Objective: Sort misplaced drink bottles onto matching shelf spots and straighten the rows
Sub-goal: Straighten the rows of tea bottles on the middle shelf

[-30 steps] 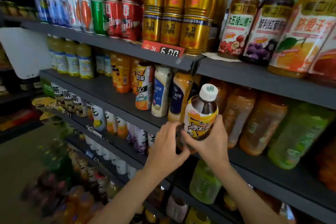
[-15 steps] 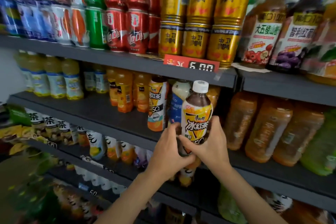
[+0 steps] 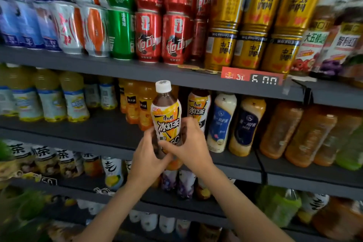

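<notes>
While held upright before middle shelf, iced tea bottle, white cap on, gripped low by both hands: left hand fingers curled round base, right hand fingers wrapped across label. Matching bottle just behind, on shelf. Cans on shelf above.

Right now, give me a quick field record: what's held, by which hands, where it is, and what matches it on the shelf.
held item: iced tea bottle, white cap, yellow label, upright
left hand: grips the bottle's lower part
right hand: grips the lower part from the other side
position: in front of the middle shelf
matching bottle: same label, standing on that shelf just right of the held one
neighbours: orange juice bottles to the left, blue-label bottle further right
</notes>
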Demonstrator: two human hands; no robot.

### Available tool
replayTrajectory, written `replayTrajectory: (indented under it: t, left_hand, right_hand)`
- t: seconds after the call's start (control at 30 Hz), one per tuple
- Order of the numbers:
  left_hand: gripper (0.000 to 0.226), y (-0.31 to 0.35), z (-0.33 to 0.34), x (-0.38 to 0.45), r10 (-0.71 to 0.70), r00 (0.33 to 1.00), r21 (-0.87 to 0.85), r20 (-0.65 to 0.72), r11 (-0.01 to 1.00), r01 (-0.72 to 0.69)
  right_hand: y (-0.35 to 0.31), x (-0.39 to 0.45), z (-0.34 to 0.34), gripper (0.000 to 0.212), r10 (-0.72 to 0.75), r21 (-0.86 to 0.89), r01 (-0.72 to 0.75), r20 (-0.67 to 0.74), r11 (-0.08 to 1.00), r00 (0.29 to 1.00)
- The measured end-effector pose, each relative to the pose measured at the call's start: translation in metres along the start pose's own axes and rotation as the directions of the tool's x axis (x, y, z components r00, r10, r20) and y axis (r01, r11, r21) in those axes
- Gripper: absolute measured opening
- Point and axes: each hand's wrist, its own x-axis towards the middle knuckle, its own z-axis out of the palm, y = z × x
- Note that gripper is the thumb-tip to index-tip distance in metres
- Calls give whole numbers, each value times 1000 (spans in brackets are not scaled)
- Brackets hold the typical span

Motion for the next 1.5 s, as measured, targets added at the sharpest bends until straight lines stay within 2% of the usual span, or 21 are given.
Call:
replayTrajectory:
  t: [0.2, 0.27, 0.33, 0.37, 0.47, 0.6, 0.7, 0.77, 0.83, 0.9, 0.97, 1.0, 1.03, 1.07, 1.17, 1.2, 1.23, 1.3, 1.33, 1.43, 1.5]
  left_hand:
    - [74, -9, 2, 9, -12, 998, -43, 54, 999, 14]
    - [72, -12, 2, 10, -47, 998, -69, 47, 996, 50]
    - [71, -16, 1, 10, -80, 997, -79, 20, 994, 82]
    - [71, -19, 0, 11, -92, 996, -85, 7, 992, 93]
    - [72, -26, -8, 10, -102, 995, -106, -22, 989, 100]
    - [73, -32, -21, 8, -87, 995, -73, -45, 994, 83]
    - [73, -32, -28, 4, -80, 996, -54, -46, 996, 78]
    - [72, -33, -31, 0, -66, 997, -48, -43, 997, 64]
    - [71, -34, -33, -4, -44, 998, -47, -38, 998, 42]
    - [74, -30, -29, -9, 0, 1000, -32, -4, 999, 0]
    - [74, -21, -17, -11, 75, 996, -10, 47, 997, -74]
    - [73, -11, -7, -12, 116, 990, -1, 81, 993, -117]
    - [73, -1, 3, -14, 154, 979, 2, 133, 988, -155]
    - [74, 12, 13, -14, 183, 962, -4, 205, 983, -186]
    - [61, 39, 30, -3, 218, 868, -119, 447, 976, -184]
    - [55, 43, 32, 6, 217, 863, -151, 456, 975, -165]
    - [54, 42, 34, 18, 200, 896, -177, 396, 974, -139]
    - [63, 32, 39, 49, 96, 978, -160, 187, 985, -67]
    - [69, 27, 45, 62, 29, 991, -120, 134, 993, -13]
    - [80, 18, 72, 83, -39, 985, -51, 169, 998, 48]
    - [80, 18, 86, 86, -41, 991, -63, 127, 997, 49]
  right_hand:
    - [13, 2, -10, 58, 70, -102, -56, 139, 993, 988]
    - [23, 2, -15, 60, 133, -135, -129, 18, 982, 991]
    - [31, 7, -18, 62, 212, -133, -240, -192, 962, 958]
    - [31, 12, -17, 63, 240, -159, -284, -248, 945, 938]
    - [24, 30, -3, 67, 301, -268, -383, -300, 884, 905]
    - [20, 43, 21, 72, 457, -225, -553, -365, 802, 811]
    - [26, 42, 27, 65, 492, -231, -594, -376, 771, 785]
    - [25, 35, 27, 64, 474, -208, -572, -378, 793, 795]
    - [19, 20, 22, 64, 397, -124, -475, -392, 871, 830]
    - [10, -1, 7, 60, 331, 111, -312, -332, 944, 883]
    - [-5, -16, -14, 58, 299, 433, -240, -72, 869, 952]
    - [-8, -20, -23, 59, 255, 496, -254, 68, 830, 965]
    - [-7, -22, -33, 63, 216, 462, -251, 128, 851, 968]
    - [-3, -23, -41, 66, 197, 390, -221, 102, 894, 975]
    - [13, -29, -72, 55, 201, 209, -180, -83, 961, 976]
    - [20, -33, -82, 54, 206, 165, -185, -124, 969, 971]
    - [26, -39, -93, 55, 210, 107, -195, -157, 975, 965]
    - [35, -45, -110, 57, 219, 7, -223, -230, 975, 948]
    - [40, -47, -116, 57, 224, -24, -239, -263, 971, 939]
    - [52, -49, -128, 60, 242, -73, -281, -335, 957, 911]
    - [60, -50, -134, 62, 258, -73, -301, -349, 951, 901]
